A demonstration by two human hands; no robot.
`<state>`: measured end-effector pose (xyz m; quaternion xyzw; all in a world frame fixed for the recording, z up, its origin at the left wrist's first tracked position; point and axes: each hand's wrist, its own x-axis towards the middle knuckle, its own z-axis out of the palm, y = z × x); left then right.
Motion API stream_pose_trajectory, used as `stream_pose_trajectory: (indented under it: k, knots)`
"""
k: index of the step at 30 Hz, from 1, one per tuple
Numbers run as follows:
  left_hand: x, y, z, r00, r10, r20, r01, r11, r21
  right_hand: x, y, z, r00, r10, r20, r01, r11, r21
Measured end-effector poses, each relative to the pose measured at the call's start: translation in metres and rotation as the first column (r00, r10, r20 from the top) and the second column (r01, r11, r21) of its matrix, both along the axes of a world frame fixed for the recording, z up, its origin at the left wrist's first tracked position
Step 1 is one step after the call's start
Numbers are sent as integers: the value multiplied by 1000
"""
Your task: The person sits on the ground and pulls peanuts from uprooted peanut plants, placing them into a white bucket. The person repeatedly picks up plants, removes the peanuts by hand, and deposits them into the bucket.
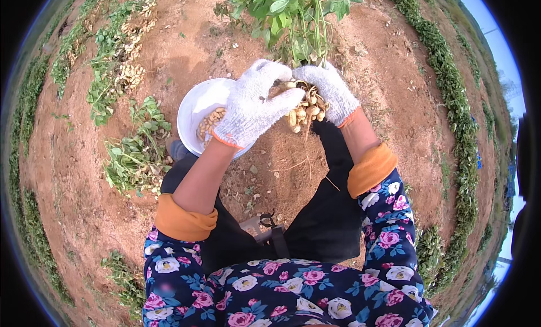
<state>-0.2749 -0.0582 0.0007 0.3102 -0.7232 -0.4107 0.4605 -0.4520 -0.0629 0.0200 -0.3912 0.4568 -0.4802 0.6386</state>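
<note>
My right hand (327, 88), in a white knitted glove, grips a peanut plant (296, 26) at the base of its stems. The green leaves point away from me. Below the grip hangs a cluster of peanut pods (307, 110), with thin roots trailing under it. My left hand (258, 98), gloved alike, reaches across a white bucket (184, 117) to the cluster. Its thumb and fingertips are around a pod (287, 85) at the cluster's left edge. Loose peanuts (208, 125) lie in the bucket, partly hidden by my left hand and wrist.
Pulled peanut plants (137, 153) lie left of the bucket. Farther off at upper left is a row of plants with exposed pods (132, 75). A leafy row (458, 115) runs along the right. My black-trousered legs (325, 213) are spread on either side of reddish soil (270, 174).
</note>
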Motion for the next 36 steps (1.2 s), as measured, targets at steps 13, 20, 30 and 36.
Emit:
stream_pose_trajectory:
  k: [13,20,30,36]
  knots:
    - [0,10,-4,888,90,451,108,913,-394,-13,-27,-18,-29,-346,-938,68,935,-347]
    - [32,-3,-14,529,432,730,-162,896,-414,-34,-26,-22,848,-450,-280,423,893,-155]
    - [-15,14,-14,967,45,251,-77,990,118,-18,-13,-13,957,-291,-3,291,956,31]
    - [-22,14,-14,969,67,239,-116,974,196,-13,-9,-16,964,-262,57,258,964,58]
